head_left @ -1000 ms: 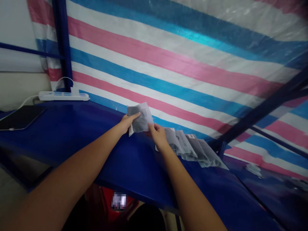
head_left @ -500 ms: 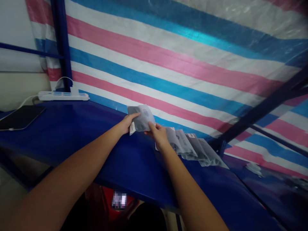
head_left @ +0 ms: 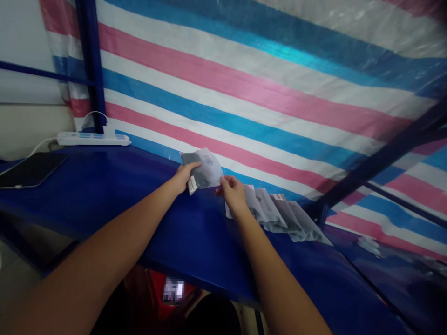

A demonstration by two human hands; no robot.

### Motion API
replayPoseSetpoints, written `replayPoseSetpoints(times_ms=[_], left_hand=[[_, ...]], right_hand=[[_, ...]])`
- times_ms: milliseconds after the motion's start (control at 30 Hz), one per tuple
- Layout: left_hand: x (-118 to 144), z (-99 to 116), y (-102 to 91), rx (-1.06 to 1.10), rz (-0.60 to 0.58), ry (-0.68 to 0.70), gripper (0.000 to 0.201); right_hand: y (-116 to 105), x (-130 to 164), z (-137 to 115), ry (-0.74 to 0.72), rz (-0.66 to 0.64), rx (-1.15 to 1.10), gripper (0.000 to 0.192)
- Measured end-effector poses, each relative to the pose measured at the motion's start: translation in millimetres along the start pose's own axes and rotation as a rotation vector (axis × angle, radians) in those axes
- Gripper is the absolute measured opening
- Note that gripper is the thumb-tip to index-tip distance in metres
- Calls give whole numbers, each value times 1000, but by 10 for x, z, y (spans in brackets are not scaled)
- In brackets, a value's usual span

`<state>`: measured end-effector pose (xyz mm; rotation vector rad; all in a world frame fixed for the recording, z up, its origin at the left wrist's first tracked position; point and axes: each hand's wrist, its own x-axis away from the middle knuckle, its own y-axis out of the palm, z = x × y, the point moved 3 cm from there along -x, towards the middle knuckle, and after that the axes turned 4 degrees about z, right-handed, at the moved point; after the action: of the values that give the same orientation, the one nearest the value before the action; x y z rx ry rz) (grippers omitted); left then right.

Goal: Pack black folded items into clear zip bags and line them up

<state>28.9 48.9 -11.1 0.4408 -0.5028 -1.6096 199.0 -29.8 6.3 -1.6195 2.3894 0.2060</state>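
Observation:
A frosted plastic bag [head_left: 206, 170] with something grey inside is held up above the blue table. My left hand [head_left: 185, 177] grips its left side, thumb across the front, just above a white label at the lower corner. At the bag's right edge, my right hand [head_left: 233, 191] pinches the plastic between thumb and fingers. Right of that hand lies an overlapping row of several similar bags [head_left: 275, 211] with grey contents, the nearest one partly hidden by my hand.
A white power strip [head_left: 94, 138] with a plug lies at the table's back left. A black tablet [head_left: 33, 170] on a cable is at the left edge. Striped plastic sheeting [head_left: 223, 93] hangs behind, with a slanting blue bar [head_left: 380, 156] at right. A red stool [head_left: 157, 291] stands below the table [head_left: 195, 242].
The held bag has tilted and risen slightly. My right hand has slid outward, from the bag's front to its right edge. The row of bags stays put.

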Motion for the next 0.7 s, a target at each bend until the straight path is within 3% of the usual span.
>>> replayPoseSetpoints(times_ms=[100, 267, 367, 433, 500, 633, 700], left_hand=[[-69, 4, -78, -9, 149, 64, 62], [-90, 167, -212, -226, 467, 255, 63], [-13, 302, -206, -330, 519, 377, 50], [98, 387, -137, -479, 466, 531, 39], [258, 437, -10, -662, 336, 730, 33], [590, 350, 310, -997, -107, 974, 27], [695, 285, 417, -1102, -245, 1032, 30]], right_hand=[[-44, -29, -4, -95, 63, 85, 33], [-113, -15, -88, -263, 143, 279, 31], [-135, 49, -206, -377, 194, 384, 28], [-137, 88, -278, -443, 199, 443, 25], [-135, 113, -322, -498, 191, 483, 23], [-112, 137, -335, -596, 135, 490, 23], [-87, 152, -332, -643, 82, 473, 24]])
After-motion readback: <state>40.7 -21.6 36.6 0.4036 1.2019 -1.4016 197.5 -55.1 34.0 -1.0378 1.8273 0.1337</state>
